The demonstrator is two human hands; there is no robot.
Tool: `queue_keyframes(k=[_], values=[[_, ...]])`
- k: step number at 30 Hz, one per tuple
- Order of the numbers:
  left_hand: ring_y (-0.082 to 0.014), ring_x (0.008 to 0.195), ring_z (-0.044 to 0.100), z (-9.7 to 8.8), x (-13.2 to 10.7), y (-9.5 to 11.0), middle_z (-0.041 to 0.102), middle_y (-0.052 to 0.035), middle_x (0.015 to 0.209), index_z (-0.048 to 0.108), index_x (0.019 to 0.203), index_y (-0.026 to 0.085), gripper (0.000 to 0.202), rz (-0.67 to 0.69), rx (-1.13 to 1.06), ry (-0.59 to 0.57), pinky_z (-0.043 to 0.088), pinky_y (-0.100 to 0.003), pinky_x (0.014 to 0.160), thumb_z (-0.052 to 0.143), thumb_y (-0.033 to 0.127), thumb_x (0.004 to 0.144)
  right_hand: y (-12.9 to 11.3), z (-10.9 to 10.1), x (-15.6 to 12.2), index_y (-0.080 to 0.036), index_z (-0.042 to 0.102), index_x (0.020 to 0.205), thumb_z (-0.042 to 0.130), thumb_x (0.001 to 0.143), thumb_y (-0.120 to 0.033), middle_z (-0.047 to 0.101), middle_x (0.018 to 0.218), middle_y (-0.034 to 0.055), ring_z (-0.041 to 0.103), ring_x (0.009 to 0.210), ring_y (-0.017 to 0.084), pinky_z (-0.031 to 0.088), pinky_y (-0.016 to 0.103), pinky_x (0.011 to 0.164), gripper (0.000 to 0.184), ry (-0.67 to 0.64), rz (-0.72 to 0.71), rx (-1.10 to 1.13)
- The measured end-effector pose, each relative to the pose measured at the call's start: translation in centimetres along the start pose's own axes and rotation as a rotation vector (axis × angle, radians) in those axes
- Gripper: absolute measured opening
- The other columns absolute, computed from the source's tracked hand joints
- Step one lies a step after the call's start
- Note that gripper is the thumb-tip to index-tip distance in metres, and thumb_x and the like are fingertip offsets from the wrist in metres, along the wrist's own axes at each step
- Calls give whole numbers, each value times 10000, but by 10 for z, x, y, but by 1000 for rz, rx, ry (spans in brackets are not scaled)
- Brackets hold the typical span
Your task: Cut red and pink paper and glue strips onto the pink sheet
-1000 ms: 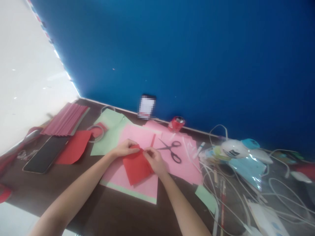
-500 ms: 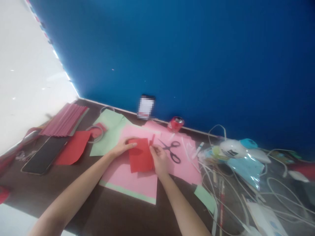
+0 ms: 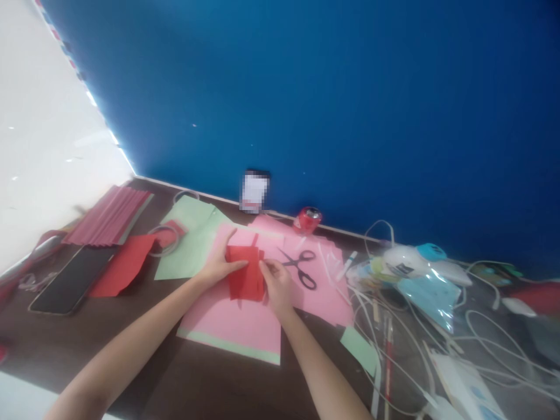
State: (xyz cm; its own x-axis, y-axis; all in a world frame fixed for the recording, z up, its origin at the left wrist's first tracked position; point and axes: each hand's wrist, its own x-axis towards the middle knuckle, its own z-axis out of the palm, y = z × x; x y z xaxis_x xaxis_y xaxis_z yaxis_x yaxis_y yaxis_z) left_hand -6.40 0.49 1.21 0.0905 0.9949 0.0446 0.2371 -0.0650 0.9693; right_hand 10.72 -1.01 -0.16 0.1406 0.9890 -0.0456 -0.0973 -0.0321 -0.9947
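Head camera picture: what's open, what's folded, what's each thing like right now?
Held red paper: folded
Left hand: thumb on that paper
Right hand: pinching its right edge
Scissors: blades open
Pleated pink paper: folded
Phone: face up, screen dark
Cables: loosely looped
Marker: lying down, cap unclear

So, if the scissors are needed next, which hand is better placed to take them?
The right hand, probably. It is closer to the scissors, though at the right edge of the red paper between the hands. The left hand is farther, on that paper's left side.
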Motion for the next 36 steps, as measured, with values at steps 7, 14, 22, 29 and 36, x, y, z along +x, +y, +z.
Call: queue_keyframes(k=[7,14,22,29,36], values=[[-284,1262,375,4,-1,2,351,-90,1403,314,1347,252,759,-23,-15,19,331,-436,1037,688,360,695,1,-1,-1,-195,585,746,660,701,-372,591,727,-8,551,697,142,434,255,658,197,-32,54,51],[-227,962,602,8,-4,4,584,-76,1097,331,1315,249,714,-175,-312,-65,503,-408,839,693,345,707,0,1,-1,-206,573,736,674,678,-390,582,735,-17,550,703,144,438,259,668,218,-24,73,104],[-213,927,609,8,-2,-5,582,-64,1077,405,1257,244,639,-137,-261,-8,517,-385,810,695,340,696,2,-1,1,-202,617,782,668,683,-398,635,764,7,580,745,167,442,279,695,226,-39,81,59],[-205,924,612,8,-4,0,581,-58,1082,389,1262,254,626,-145,-272,-12,513,-389,824,682,335,715,4,-1,2,-204,593,759,656,691,-424,621,766,0,573,735,161,448,275,687,239,-65,70,89],[-207,882,630,9,-2,-5,614,-74,1022,390,1260,231,645,-198,-421,18,516,-399,805,694,352,703,4,-2,2,-200,583,787,649,699,-453,611,767,4,566,722,163,448,274,666,275,-18,77,102]])
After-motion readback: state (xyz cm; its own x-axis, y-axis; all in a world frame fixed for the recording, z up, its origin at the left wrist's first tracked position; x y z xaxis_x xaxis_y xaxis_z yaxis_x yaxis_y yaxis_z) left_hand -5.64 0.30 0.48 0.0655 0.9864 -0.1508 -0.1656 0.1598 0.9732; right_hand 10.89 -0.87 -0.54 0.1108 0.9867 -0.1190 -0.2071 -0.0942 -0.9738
